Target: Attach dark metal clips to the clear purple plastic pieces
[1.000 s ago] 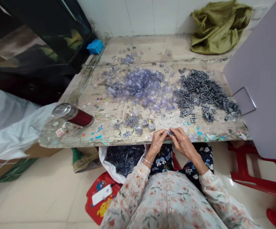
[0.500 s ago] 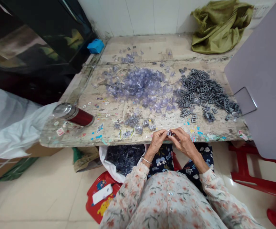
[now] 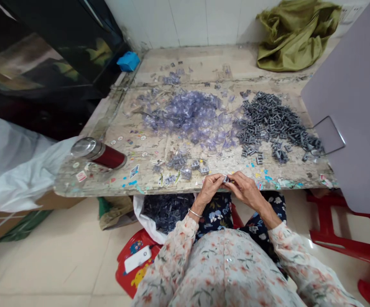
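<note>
Plastic piece (image 3: 225, 179) sat pinched by your left hand (image 3: 210, 187) and right hand (image 3: 244, 189) by the near edge of the tabletop (image 3: 300, 172), neither hand nearer, its long axis unclear.

Long beige wooden tabletop (image 3: 197, 55): rough, matt, scuffed. Heap of clear purple-tinted plastic pieces (image 3: 191, 111): smooth, shiny. Heap of small dark-grey plastic parts (image 3: 268, 115): duller, semi-matt. Small grey piece in the fingertips (image 3: 226, 179): looks plastic, finish too small to read. Red cylindrical flask (image 3: 112, 157): glossy metallic body, polished steel lid. Crumpled olive-green cloth (image 3: 293, 40): soft slight sheen. Flat lilac-grey panel (image 3: 348, 98): smooth, matt; bent wire loop (image 3: 336, 131) on it, shiny metal. Red stool at right (image 3: 351, 248): glossy plastic. Cream floor tiles (image 3: 59, 256): smooth, reflective. Thin silver bangle (image 3: 195, 213): shiny metal. Floral-print shirt (image 3: 226, 268): matt cloth.
</note>
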The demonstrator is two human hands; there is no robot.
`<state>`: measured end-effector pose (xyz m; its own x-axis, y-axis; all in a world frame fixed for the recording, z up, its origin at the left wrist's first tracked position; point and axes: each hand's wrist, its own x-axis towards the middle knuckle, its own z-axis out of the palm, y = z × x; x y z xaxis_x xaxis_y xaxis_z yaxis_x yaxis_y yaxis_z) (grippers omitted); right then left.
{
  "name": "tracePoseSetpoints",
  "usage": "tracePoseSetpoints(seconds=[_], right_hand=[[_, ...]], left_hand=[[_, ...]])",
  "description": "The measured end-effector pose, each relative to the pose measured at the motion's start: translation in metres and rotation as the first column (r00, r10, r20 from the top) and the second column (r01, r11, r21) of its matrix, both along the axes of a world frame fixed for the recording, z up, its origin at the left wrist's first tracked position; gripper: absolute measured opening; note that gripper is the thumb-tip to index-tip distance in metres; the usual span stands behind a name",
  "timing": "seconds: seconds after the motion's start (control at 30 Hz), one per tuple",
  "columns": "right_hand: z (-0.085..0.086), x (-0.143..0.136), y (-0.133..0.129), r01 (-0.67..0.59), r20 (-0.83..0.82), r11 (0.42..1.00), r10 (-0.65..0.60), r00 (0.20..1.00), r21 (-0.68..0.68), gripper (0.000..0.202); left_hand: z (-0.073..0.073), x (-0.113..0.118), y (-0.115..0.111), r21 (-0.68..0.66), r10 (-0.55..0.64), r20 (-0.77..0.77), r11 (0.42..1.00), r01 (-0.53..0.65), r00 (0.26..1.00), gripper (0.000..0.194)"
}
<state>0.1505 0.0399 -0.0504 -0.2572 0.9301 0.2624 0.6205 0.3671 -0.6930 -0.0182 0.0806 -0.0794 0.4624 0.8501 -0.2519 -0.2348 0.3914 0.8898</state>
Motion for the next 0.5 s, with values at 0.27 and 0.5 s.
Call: tracePoseSetpoints(seconds=[0.27,0.5], right_hand=[[0.0010,0.0005,0.0027,-0.018,0.072,0.999,0.015,0.997,0.039,0.025],[-0.0072,0.0041,0.0067,-0.006,0.121,0.997,-0.003,0.993,0.076,0.024]], left_hand=[[-0.0021,0.0000,0.0028,-0.010,-0.007,0.015,1.000,0.007,1.000,0.043],[-0.0020,0.0019,0.0029,0.040,-0.016,-0.028,0.999,0.017,0.999,0.044]])
